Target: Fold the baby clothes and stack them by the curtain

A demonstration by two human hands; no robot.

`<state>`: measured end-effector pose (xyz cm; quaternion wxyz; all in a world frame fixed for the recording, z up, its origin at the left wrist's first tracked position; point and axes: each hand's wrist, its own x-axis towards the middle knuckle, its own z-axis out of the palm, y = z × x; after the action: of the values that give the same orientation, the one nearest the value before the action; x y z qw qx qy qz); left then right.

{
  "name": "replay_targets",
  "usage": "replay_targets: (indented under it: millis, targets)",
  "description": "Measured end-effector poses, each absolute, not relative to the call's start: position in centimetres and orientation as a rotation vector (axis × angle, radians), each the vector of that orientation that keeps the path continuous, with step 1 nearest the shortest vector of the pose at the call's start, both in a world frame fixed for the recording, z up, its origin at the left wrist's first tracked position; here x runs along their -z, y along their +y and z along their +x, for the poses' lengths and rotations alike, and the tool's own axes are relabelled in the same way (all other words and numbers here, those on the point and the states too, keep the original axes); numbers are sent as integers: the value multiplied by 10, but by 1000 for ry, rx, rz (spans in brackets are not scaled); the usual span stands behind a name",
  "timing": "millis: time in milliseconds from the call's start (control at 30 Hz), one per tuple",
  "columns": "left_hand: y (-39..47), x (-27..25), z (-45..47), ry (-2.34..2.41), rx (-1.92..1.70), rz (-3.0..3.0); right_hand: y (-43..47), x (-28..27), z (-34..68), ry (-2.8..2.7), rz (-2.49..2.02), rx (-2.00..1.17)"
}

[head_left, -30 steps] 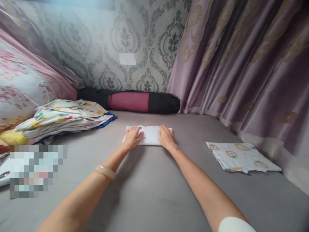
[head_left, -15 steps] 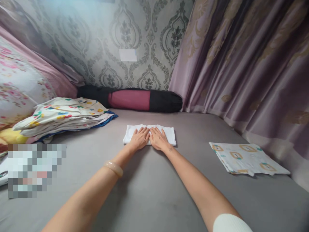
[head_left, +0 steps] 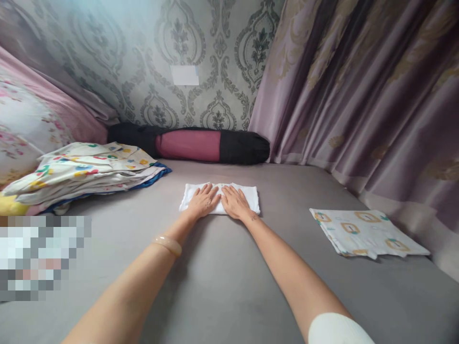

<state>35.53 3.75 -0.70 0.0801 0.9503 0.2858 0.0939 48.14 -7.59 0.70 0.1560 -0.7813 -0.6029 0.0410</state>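
Note:
A folded white cloth (head_left: pixel 219 204) lies on the grey bed sheet (head_left: pixel 229 267), straight ahead of me. Flat on its left part rests my left hand (head_left: pixel 204 200), fingers stretched out, with a pale bangle (head_left: pixel 168 244) on that forearm. My right hand (head_left: pixel 234 202) presses flat on the right part of the same cloth, its fingers also extended. A narrow strip of white fabric shows between the two hands. What kind of garment or towel the cloth is, I cannot tell.
A pile of patterned clothes (head_left: pixel 96 167) sits at the left, beside a floral pillow (head_left: pixel 21 129). A black and maroon bolster (head_left: pixel 190 145) lies along the wall. To the right are a folded printed cloth (head_left: pixel 369 234) and a purple curtain (head_left: pixel 330 95). A pixelated patch covers something at lower left.
My left hand has slid a little to the left across the cloth, widening the space between the hands. My right hand stays nearly in place. The view has shifted slightly.

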Motion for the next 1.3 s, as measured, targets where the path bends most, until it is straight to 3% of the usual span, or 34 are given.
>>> replay_targets:
  millis: [833,1167,1300]
  targets:
    - [79,17,301,916,-233,2708,-115,-2,526,-1434,-2537,-115]
    - [59,2,290,838,-704,2784,-102,-19,520,-1505,-2620,-131]
    - [58,3,292,847,-511,2826,-95,-15,513,-1507,-2563,-74]
